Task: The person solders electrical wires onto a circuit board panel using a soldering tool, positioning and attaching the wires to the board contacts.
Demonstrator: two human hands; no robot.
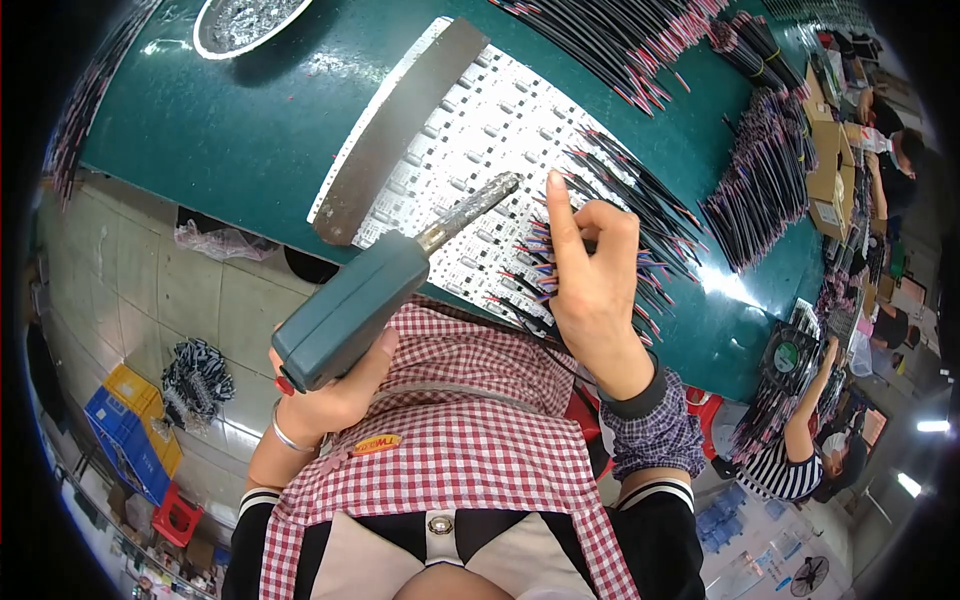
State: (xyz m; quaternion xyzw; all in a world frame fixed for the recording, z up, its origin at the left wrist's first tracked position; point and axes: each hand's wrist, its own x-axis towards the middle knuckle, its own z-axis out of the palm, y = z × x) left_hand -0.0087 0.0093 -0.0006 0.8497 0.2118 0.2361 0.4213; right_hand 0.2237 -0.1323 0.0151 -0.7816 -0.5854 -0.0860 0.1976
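My left hand (345,395) is wrapped round the dark green body of a soldering gun (355,305). Its metal tip (480,205) points up and right over a white panel of circuit boards (480,115) dotted with small components. Over the panel's right part is my right hand (600,285), its index finger stretched out near the tip and its other visible fingers curled in. What they hold, if anything, is hidden. Short black wires with red ends (635,180) lie along the panel's right side, around and under this hand. A dark curved bar (400,140) lies across the panel's left part.
A white bowl (207,35) of silvery material stands on the green table (180,125) at the far left. Bundles of black and red wires (765,180) lie to the right, beside cardboard boxes (828,175). A person in a striped top (780,475) works at the right.
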